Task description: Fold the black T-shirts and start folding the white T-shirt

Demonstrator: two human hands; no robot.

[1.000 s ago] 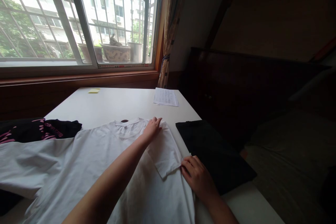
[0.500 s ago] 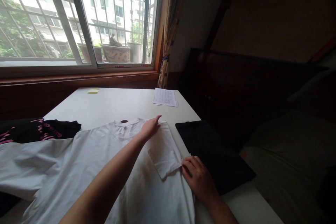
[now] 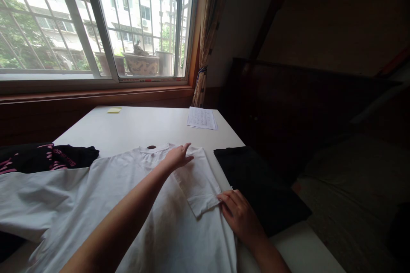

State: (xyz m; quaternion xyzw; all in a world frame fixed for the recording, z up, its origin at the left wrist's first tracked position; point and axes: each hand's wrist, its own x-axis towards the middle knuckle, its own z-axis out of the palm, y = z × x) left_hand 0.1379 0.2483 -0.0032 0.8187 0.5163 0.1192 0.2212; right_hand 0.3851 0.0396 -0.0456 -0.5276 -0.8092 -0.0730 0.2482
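A white T-shirt [image 3: 121,187] lies spread on the white table [image 3: 153,123], its collar toward the window. Its right sleeve [image 3: 201,183] is folded inward over the body. My left hand [image 3: 177,156] rests on the shirt beside the collar, near the shoulder, with thumb and forefinger apart and no cloth gripped. At the folded sleeve's outer edge, my right hand [image 3: 238,213] has its fingers and thumb together on the white cloth.
Folded black cloth [image 3: 259,187] lies at the table's right edge. A black garment with pink print [image 3: 70,158] is at the left. Printed papers [image 3: 201,118] and a yellow notepad [image 3: 114,110] lie at the back, below the window.
My left hand has slid a little left toward the collar, its thumb now more apart. My right hand has shifted slightly left with the sleeve edge, and the sleeve lies a little flatter.
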